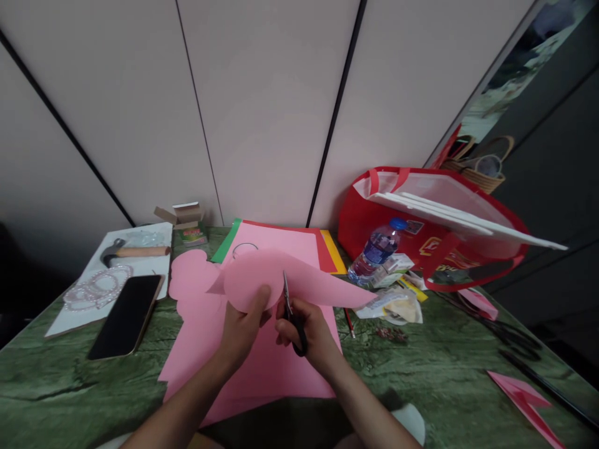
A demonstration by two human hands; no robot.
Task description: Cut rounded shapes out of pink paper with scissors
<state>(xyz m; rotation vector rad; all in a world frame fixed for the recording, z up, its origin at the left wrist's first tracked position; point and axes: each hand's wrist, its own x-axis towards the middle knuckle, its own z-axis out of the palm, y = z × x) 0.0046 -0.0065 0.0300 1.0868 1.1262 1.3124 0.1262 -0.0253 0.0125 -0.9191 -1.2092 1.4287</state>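
Observation:
My left hand (246, 327) pinches a sheet of pink paper (255, 274), thumb on top, its fingers mostly hidden underneath. The held part has a rounded edge, and a long strip of the same paper trails off to the right. My right hand (306, 327) grips a pair of scissors (291, 315) with black handles. Their blades point away from me and lie at the edge of the rounded part, against the paper. Beneath both hands more pink sheets (276, 374) are spread on the table, and pink cut-out shapes (194, 277) with rounded edges lie to the left.
On the left are a phone (126, 317), a hammer (140, 251), clear beaded strands (98, 288) and a small open box (191, 224). To the right stand a water bottle (374, 252) and a red bag (365, 212). Larger scissors (515, 340) and pink scraps (524, 396) lie far right.

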